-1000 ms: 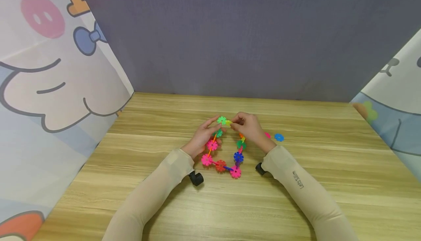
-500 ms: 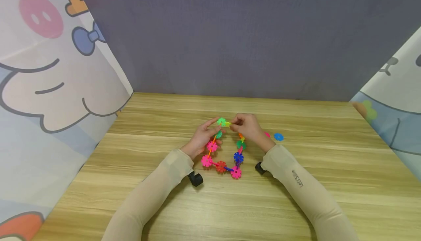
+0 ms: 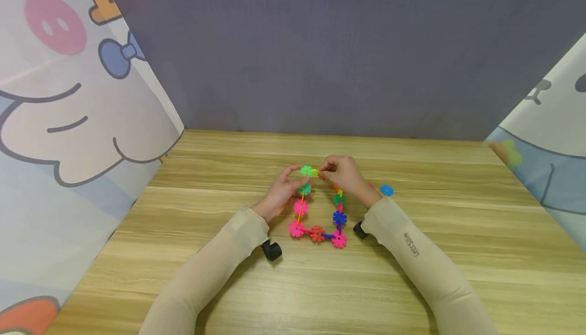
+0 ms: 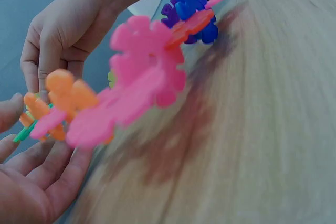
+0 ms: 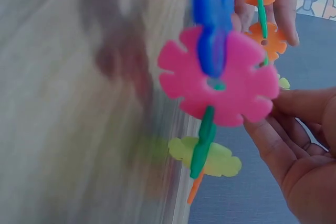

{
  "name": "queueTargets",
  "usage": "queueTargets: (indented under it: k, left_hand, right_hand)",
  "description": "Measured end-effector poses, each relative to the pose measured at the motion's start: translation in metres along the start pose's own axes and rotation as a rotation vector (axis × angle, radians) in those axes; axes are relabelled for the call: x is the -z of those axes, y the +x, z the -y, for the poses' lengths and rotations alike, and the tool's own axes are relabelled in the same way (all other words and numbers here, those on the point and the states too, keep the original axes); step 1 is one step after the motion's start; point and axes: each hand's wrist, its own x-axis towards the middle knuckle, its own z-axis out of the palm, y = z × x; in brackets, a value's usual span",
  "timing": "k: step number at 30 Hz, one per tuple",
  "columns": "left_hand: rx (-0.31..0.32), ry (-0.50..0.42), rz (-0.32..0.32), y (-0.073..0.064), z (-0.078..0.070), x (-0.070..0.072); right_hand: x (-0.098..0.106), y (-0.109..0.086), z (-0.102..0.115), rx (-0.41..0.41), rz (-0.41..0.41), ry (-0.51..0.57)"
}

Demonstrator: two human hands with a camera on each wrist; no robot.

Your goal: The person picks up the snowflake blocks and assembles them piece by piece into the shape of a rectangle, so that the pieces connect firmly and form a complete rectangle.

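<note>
A chain of interlocking snowflake discs hangs in a loop between the hands in the head view. My left hand (image 3: 278, 192) grips its upper left part, thumb and fingers around a light green disc (image 3: 306, 171) and a teal disc (image 3: 304, 188). From the right, my right hand (image 3: 345, 175) pinches near a yellow disc (image 3: 314, 173) beside the light green one; its fingertips hide what they hold. Lower down are a pink disc (image 3: 296, 229), a red disc (image 3: 317, 233) and a blue disc (image 3: 340, 217). In the right wrist view, another pink disc (image 5: 236, 82) hangs beside the hand.
A loose blue disc (image 3: 386, 190) lies on the wooden table (image 3: 458, 233) right of the right hand, with a pink disc mostly hidden by the wrist. A grey panel (image 3: 302, 50) stands behind the table. Cartoon-printed sheets (image 3: 91, 96) flank it.
The lower part of the disc chain has swung to the right. Both hands keep their hold on the upper end, shifting only slightly.
</note>
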Motion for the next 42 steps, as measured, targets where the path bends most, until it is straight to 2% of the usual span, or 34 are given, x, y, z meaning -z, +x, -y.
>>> queueTargets:
  k: [6, 17, 23, 29, 33, 42]
  left_hand:
    - [0.048, -0.028, 0.024, 0.001, 0.001, 0.003]
    - [0.097, -0.011, 0.082, 0.0, -0.003, 0.005]
    - [0.089, -0.016, 0.09, 0.0, -0.003, 0.009]
    - [0.096, -0.003, 0.086, -0.001, -0.004, 0.01]
    - [0.103, -0.006, 0.078, 0.0, -0.004, 0.01]
    - [0.101, -0.002, 0.094, -0.002, -0.005, 0.01]
  right_hand:
    - [0.001, 0.001, 0.002, -0.067, 0.04, 0.019]
    - [0.006, 0.001, 0.003, -0.068, 0.105, 0.039]
    - [0.02, -0.001, -0.002, -0.117, 0.093, 0.02]
    - [0.034, -0.004, -0.008, -0.114, 0.086, -0.01]
    - [0.043, -0.008, -0.012, -0.145, 0.085, -0.003]
    - [0.062, -0.02, -0.026, -0.189, 0.059, -0.073]
